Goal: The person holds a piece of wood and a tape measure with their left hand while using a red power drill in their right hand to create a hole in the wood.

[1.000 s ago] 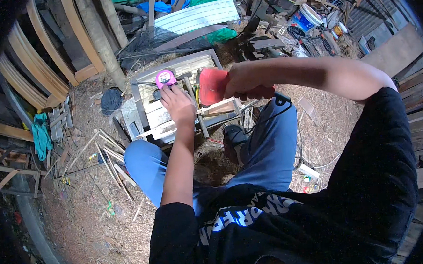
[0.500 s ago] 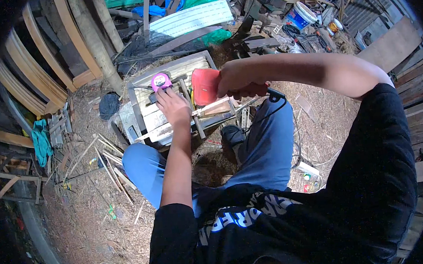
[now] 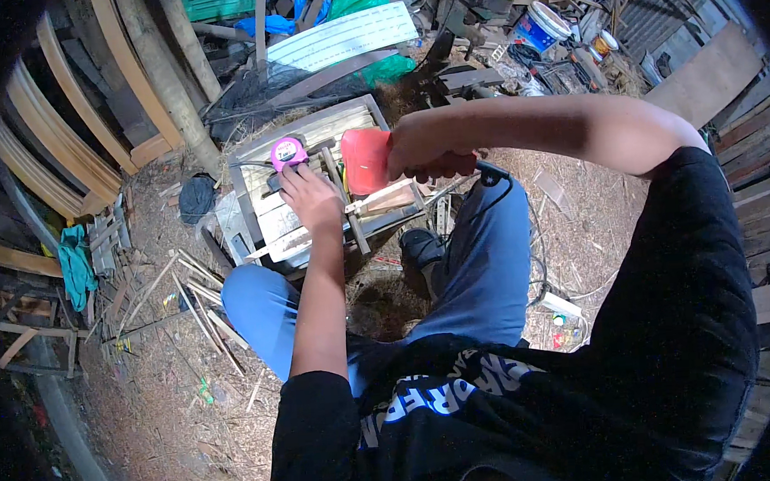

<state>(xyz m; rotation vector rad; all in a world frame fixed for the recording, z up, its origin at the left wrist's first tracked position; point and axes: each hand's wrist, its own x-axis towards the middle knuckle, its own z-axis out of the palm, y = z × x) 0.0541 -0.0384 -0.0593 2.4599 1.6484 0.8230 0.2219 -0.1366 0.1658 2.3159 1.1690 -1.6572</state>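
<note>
A low wooden worktable stands between my knees. My right hand is wrapped around the handle of a red corded power tool, whose broad body is over the table's right part; its exact kind cannot be made out. My left hand lies palm down on the table, its fingers stretched forward. Just beyond the fingertips sits a pink tape measure, beside a small dark block. Pale wood strips lie below the tool, next to a narrow crosswise stick.
The tool's black cord hangs over my right knee toward a white power strip. Loose wood strips litter the floor at left. Curved wooden frames lean at the far left; a white-and-blue bucket stands at the far right.
The red power tool and my right hand have shifted very slightly left over the table. My left hand stays in nearly the same place; the whole view has moved a little.
</note>
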